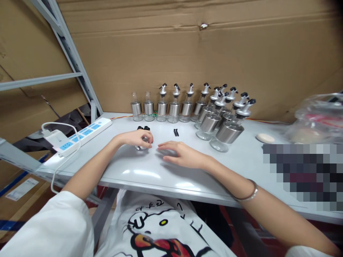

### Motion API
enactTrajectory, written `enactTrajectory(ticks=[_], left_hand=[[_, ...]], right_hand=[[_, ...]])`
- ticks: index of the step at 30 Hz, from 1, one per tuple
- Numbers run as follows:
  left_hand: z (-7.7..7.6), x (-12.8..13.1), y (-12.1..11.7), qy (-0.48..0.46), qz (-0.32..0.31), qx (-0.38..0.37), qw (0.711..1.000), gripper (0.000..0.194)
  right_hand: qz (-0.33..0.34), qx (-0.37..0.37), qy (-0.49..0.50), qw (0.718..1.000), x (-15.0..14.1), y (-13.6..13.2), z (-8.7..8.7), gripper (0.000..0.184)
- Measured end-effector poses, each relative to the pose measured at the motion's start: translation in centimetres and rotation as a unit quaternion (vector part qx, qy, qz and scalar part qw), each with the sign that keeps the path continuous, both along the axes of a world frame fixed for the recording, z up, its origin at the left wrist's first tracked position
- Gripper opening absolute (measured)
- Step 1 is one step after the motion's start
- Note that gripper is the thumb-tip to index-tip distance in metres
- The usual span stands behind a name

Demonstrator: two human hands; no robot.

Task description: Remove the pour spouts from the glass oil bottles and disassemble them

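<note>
My left hand (137, 138) hangs low over the table with its fingers bent and thumb apart, holding nothing that I can see. Beneath and behind it lie pourer tops (144, 127) with black and silver parts, mostly covered by the hand. My right hand (182, 154) is open above the table, its fingers stretched toward the left hand. Two small black pieces (176, 132) lie beyond the hands. Two glass bottles with metal sleeves (148, 107) have bare necks. Several matching bottles (174, 109) to their right carry silver pourers with black tips.
A white power strip (87, 136) with a plugged-in charger and cable lies at the left. A pale oval object (265, 138) and a clear plastic bag (318, 119) are at the right. Cardboard (160, 46) stands behind the grey table (112, 175). One area at right is pixelated.
</note>
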State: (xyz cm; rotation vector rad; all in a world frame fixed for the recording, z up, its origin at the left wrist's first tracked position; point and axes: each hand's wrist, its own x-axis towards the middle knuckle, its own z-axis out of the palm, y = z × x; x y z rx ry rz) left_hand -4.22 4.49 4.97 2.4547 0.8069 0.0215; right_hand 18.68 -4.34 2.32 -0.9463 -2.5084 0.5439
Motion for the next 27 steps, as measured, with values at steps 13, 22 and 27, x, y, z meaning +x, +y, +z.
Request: enactTrajectory(ticks=[13, 22, 27], left_hand=[[-1.6, 0.2, 0.6, -0.023, 0.016, 0.028, 0.999, 0.024], [-1.6, 0.5, 0.2, -0.020, 0.032, 0.036, 0.999, 0.023], [-1.4, 0.6, -0.1, -0.015, 0.039, 0.031, 0.999, 0.022]], right_hand=[[-0.303, 0.248, 0.122, 0.912, 1.9, 11.5, 3.2, 0.055], [-0.373, 0.252, -0.009, 0.893, -0.3, 18.1, 5.9, 0.068], [-0.404, 0.176, 0.030, 0.897, 0.5, 19.9, 5.6, 0.061]])
